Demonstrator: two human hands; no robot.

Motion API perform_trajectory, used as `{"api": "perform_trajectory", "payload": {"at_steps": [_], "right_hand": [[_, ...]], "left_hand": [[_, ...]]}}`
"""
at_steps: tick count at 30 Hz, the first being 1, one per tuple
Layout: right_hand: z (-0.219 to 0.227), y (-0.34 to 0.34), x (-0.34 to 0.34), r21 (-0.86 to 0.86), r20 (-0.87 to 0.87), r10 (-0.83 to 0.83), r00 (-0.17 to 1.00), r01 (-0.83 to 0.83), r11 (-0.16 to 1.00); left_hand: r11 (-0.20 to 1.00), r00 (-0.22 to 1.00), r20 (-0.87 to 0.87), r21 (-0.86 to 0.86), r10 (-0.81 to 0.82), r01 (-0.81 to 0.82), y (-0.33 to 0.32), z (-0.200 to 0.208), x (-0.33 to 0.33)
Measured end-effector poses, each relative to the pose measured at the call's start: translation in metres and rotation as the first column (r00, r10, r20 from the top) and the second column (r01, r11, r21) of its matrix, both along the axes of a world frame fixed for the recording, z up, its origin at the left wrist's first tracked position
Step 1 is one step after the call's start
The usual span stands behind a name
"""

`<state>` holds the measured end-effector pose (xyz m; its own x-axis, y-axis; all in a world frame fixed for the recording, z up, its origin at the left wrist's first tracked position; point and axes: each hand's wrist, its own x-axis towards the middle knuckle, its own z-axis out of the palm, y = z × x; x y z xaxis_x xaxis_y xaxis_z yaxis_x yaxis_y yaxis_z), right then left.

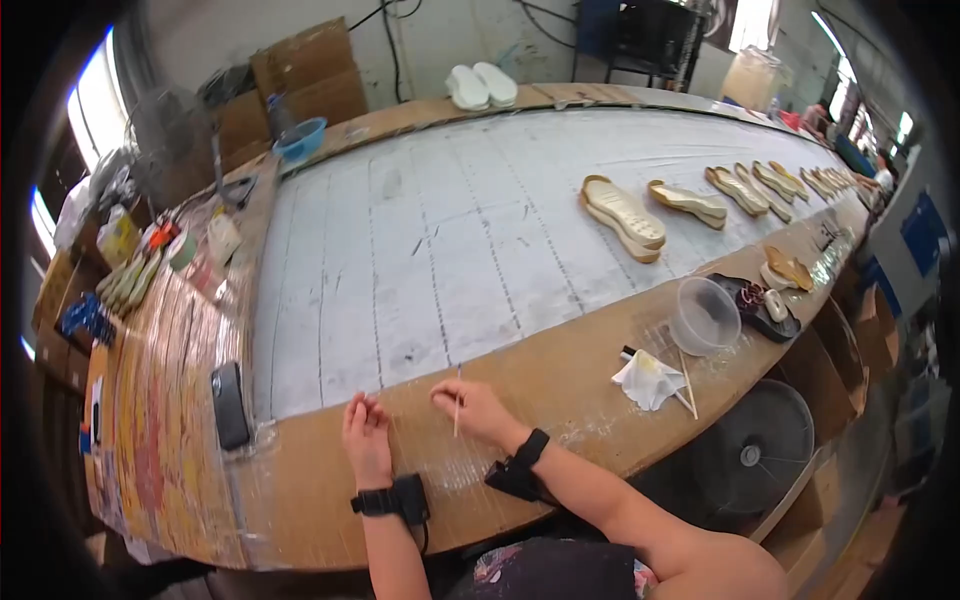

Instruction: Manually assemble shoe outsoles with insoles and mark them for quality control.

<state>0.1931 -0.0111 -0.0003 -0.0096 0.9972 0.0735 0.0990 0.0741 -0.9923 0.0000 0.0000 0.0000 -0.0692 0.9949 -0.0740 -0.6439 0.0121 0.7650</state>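
Note:
Near the front edge of the long work table, my right hand [478, 412] pinches a thin pale stick [457, 418], held nearly upright in the picture. What its far tip is like is too small to tell. My left hand [367, 432] rests just to the left, fingers loosely curled and apart, with nothing visible in them. Both hands are over the brown board edge [540, 385], close to the white belt surface [420, 250]. Farther right on the belt lie cream shoe soles with tan rims [622, 215], in a row running to the far right.
To the right are a clear plastic tub [705, 318], a crumpled white cloth [650, 380] by thin sticks, and a black sole [770, 312]. A phone [230, 405] lies left. White soles [482, 86] and a blue basin [300, 140] stand behind. A fan [750, 455] sits below right.

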Motion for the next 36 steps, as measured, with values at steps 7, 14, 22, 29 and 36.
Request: {"api": "perform_trajectory", "payload": {"at_steps": [7,14,22,29,36], "right_hand": [[0.001,-0.005,0.032,0.071,0.101,0.068,0.993,-0.075,0.995],[0.01,0.06,0.083,-0.219,-0.301,0.353,0.886,-0.425,0.879],[-0.004,0.169,0.315,0.104,0.204,-0.978,-0.043,0.994,-0.022],[-0.004,0.156,0.404,-0.25,0.241,-0.936,0.254,0.949,0.193],[-0.04,0.177,0.475,-0.313,0.277,-0.893,0.355,0.912,0.266]], "left_hand": [[0.996,0.997,0.039,-0.065,0.068,-0.065,-0.011,-0.005,0.036],[0.995,0.996,0.051,-0.071,0.071,-0.067,-0.007,-0.003,0.037],[0.989,0.994,0.011,-0.098,0.112,-0.11,-0.014,-0.001,0.027],[0.984,0.994,-0.017,-0.139,0.106,-0.107,-0.01,0.008,0.039],[0.989,0.997,0.008,-0.125,0.076,-0.074,-0.008,0.012,0.048]]}}
